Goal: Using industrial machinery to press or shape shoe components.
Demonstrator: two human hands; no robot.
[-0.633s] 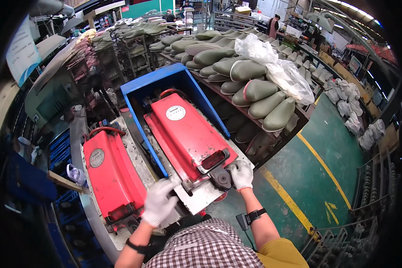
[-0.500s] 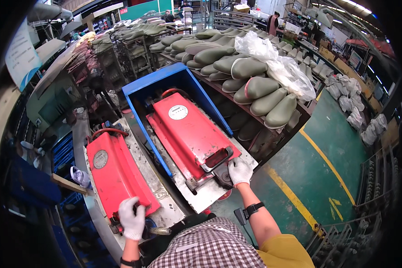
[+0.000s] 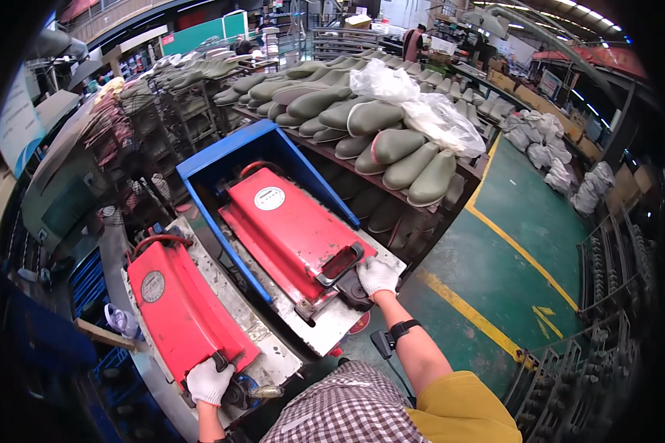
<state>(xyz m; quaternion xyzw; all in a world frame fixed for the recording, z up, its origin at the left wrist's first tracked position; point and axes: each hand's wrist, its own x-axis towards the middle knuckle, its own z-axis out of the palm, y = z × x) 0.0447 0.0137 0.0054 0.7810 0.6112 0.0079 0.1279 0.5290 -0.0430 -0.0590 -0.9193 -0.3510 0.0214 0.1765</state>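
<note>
As a worker in a checked apron leans over two pale metal plates, the near one on the left and its partner on the right, two red covers lie side by side, the left cover and the right cover. A blue hood frames the far end of the right cover, and beyond it olive-green shoes pile on a dark rack under crumpled clear plastic. Farther off, a person stands amid the workshop.

Between the plates runs a narrow dark gap, edged by the hood's left wall. Off the right plate's outer edge, green floor opens to the right, crossed by yellow lines and bordered by metal racks.

At the left cover's near end, the gloved left hand curls its fingers over a dark handle; whether they close around it cannot be told. The gloved right hand, fingers bent, rests against a dark round fitting just beside the right cover's black handle; how tightly it grips, if at all, is unclear.
</note>
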